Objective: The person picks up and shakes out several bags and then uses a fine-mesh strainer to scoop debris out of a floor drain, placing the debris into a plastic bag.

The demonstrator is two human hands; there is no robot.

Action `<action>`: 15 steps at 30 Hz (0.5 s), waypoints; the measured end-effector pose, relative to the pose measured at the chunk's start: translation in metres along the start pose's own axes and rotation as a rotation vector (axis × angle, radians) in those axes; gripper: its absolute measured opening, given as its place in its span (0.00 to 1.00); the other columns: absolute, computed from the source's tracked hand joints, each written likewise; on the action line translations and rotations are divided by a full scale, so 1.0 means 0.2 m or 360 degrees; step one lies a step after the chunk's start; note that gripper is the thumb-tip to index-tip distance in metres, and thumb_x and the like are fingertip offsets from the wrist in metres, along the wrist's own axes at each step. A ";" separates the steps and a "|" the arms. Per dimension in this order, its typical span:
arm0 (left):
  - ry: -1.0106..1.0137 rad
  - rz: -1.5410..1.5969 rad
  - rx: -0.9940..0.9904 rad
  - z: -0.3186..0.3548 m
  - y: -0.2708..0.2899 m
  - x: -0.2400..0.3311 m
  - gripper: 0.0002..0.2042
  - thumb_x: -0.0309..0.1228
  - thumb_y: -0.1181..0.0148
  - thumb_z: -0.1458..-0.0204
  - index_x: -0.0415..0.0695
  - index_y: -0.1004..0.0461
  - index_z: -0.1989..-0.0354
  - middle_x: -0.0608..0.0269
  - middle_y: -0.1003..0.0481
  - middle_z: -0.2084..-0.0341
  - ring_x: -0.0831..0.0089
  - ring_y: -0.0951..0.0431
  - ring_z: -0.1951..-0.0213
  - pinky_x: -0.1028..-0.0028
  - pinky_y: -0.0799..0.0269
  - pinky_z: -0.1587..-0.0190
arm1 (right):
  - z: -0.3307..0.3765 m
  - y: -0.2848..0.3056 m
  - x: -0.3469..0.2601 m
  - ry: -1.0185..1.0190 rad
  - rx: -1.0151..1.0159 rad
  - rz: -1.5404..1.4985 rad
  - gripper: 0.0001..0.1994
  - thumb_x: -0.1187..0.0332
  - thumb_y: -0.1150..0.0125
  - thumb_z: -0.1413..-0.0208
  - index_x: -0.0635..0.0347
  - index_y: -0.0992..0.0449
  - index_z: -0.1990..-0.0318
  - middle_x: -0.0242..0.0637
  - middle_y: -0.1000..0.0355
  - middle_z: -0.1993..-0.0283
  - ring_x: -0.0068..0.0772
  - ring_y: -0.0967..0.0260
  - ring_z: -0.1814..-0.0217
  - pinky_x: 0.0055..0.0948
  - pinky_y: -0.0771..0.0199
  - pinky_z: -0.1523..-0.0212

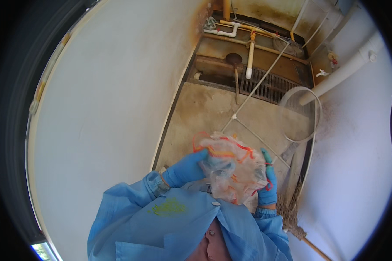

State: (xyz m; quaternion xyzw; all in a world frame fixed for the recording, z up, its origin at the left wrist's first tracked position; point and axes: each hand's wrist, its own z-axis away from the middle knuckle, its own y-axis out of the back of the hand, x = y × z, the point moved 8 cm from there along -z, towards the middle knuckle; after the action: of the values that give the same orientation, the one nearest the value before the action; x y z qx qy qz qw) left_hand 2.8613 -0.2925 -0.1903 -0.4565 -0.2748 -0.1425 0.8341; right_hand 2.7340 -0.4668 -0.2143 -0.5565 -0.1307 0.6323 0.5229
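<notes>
A crumpled, see-through plastic bag (237, 174) with red and orange markings is bunched up in front of my chest. It looks like one or several bags gathered together. My left hand (185, 168), in a blue glove, grips the bundle at its left side, the fingertips partly covered by the plastic. On the right side my right hand (268, 182), also gloved in blue, holds the bundle's edge. Red strips, perhaps handles, loop by its fingers. What is inside the bundle, if anything, I cannot make out.
A floor grate (272, 87), yellowed pipes (250, 52) and a long-handled dipper (234, 59) are at the far end. Thin white rods (259, 91) cross the middle. A clear hoop (300, 141) and a straw broom (292, 213) stand right. A white wall (104, 100) rises left.
</notes>
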 end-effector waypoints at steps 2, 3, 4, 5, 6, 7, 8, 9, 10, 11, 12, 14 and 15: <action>-0.0138 0.0848 -0.0279 -0.20 -0.10 0.22 0.24 0.48 0.62 0.38 0.43 0.37 0.42 0.60 0.31 0.49 0.69 0.31 0.48 0.69 0.35 0.44 | -0.30 -0.08 -0.03 -0.0111 -0.0242 0.0424 0.35 0.58 0.40 0.50 0.60 0.45 0.35 0.40 0.35 0.44 0.30 0.35 0.47 0.29 0.35 0.44; -0.0202 0.0793 -0.0147 -0.30 -0.07 0.35 0.23 0.48 0.62 0.38 0.44 0.36 0.43 0.61 0.30 0.51 0.71 0.30 0.50 0.70 0.34 0.45 | -0.49 -0.08 0.00 -0.0125 -0.0316 0.0558 0.34 0.59 0.40 0.50 0.60 0.43 0.36 0.38 0.35 0.44 0.28 0.36 0.47 0.27 0.36 0.44; -0.0265 0.0757 -0.0022 -0.38 -0.06 0.46 0.22 0.48 0.62 0.38 0.45 0.35 0.45 0.62 0.29 0.54 0.72 0.29 0.52 0.71 0.33 0.47 | -0.61 -0.10 -0.01 -0.0215 -0.0309 0.0704 0.33 0.62 0.40 0.50 0.61 0.41 0.37 0.35 0.35 0.44 0.26 0.37 0.47 0.24 0.38 0.44; -0.0348 0.0674 0.0255 -0.45 -0.05 0.58 0.22 0.48 0.63 0.38 0.46 0.33 0.47 0.63 0.28 0.58 0.75 0.27 0.57 0.72 0.29 0.52 | -0.72 -0.16 0.03 -0.0318 -0.0299 0.0844 0.31 0.64 0.40 0.51 0.62 0.39 0.38 0.33 0.35 0.44 0.23 0.38 0.47 0.22 0.40 0.44; -0.0475 0.0613 0.0253 -0.50 -0.02 0.69 0.24 0.50 0.63 0.38 0.45 0.35 0.45 0.62 0.30 0.55 0.73 0.29 0.54 0.71 0.32 0.49 | -0.83 -0.23 0.05 -0.0435 -0.0376 0.0949 0.30 0.65 0.39 0.51 0.62 0.38 0.39 0.33 0.34 0.45 0.23 0.38 0.48 0.22 0.39 0.45; -0.0583 0.0550 0.0245 -0.55 0.03 0.77 0.26 0.51 0.64 0.39 0.44 0.37 0.43 0.61 0.31 0.51 0.71 0.30 0.50 0.71 0.34 0.46 | -0.91 -0.27 0.06 -0.0549 -0.0436 0.1048 0.30 0.65 0.39 0.52 0.62 0.38 0.40 0.33 0.34 0.46 0.23 0.38 0.48 0.22 0.39 0.45; -0.0686 0.0485 0.0235 -0.59 0.09 0.85 0.28 0.52 0.64 0.39 0.43 0.38 0.41 0.60 0.33 0.47 0.69 0.32 0.47 0.70 0.36 0.43 | -0.97 -0.30 0.09 -0.0661 -0.0495 0.1146 0.29 0.66 0.38 0.52 0.62 0.37 0.40 0.33 0.34 0.47 0.23 0.38 0.48 0.22 0.38 0.46; -0.0772 0.0709 -0.0046 -0.64 0.07 0.96 0.30 0.55 0.63 0.41 0.43 0.39 0.40 0.59 0.32 0.48 0.70 0.32 0.47 0.70 0.36 0.44 | -1.05 -0.33 0.10 -0.0669 -0.0427 0.1220 0.24 0.69 0.38 0.53 0.65 0.32 0.46 0.32 0.29 0.55 0.23 0.34 0.55 0.23 0.34 0.52; -0.0804 0.0935 -0.0346 -0.71 0.03 1.08 0.33 0.58 0.63 0.42 0.43 0.40 0.39 0.59 0.32 0.48 0.70 0.31 0.48 0.71 0.36 0.44 | -1.15 -0.28 0.10 -0.0679 -0.0419 0.1397 0.22 0.69 0.38 0.53 0.65 0.30 0.49 0.32 0.29 0.59 0.21 0.34 0.58 0.23 0.33 0.55; -0.0810 0.0849 -0.0103 -0.73 0.03 1.16 0.35 0.60 0.62 0.44 0.43 0.41 0.39 0.59 0.32 0.49 0.70 0.31 0.49 0.71 0.36 0.45 | -1.27 -0.21 0.13 -0.0688 -0.0408 0.1573 0.19 0.68 0.38 0.52 0.64 0.29 0.52 0.32 0.28 0.62 0.20 0.35 0.61 0.23 0.33 0.58; -0.0817 0.0745 0.0146 -0.76 0.04 1.26 0.36 0.62 0.61 0.45 0.43 0.42 0.38 0.59 0.31 0.50 0.70 0.30 0.49 0.71 0.36 0.45 | -1.37 -0.18 0.15 -0.0698 -0.0408 0.1739 0.17 0.67 0.38 0.52 0.64 0.27 0.55 0.32 0.28 0.65 0.19 0.35 0.64 0.23 0.32 0.61; -0.0829 0.0836 0.0023 -0.83 0.10 1.37 0.42 0.66 0.58 0.50 0.42 0.43 0.37 0.57 0.29 0.53 0.66 0.28 0.53 0.68 0.33 0.47 | -1.61 -0.22 0.09 -0.0684 -0.0123 0.1619 0.13 0.66 0.40 0.50 0.64 0.27 0.60 0.32 0.29 0.70 0.20 0.36 0.67 0.24 0.33 0.63; -0.0818 0.0954 -0.0333 -0.84 0.18 1.40 0.42 0.66 0.57 0.51 0.42 0.43 0.37 0.57 0.28 0.53 0.65 0.27 0.54 0.67 0.32 0.48 | -1.74 -0.19 0.08 -0.0627 0.0041 0.1578 0.13 0.66 0.42 0.49 0.64 0.27 0.59 0.33 0.28 0.69 0.21 0.35 0.65 0.24 0.33 0.62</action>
State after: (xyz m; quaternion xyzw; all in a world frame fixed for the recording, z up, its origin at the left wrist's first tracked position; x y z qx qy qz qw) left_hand 3.1604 -0.4111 -0.1232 -0.6194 -0.3133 0.1984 0.6919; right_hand 3.0483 -0.5824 -0.3145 -0.4159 0.0601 0.8975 0.1338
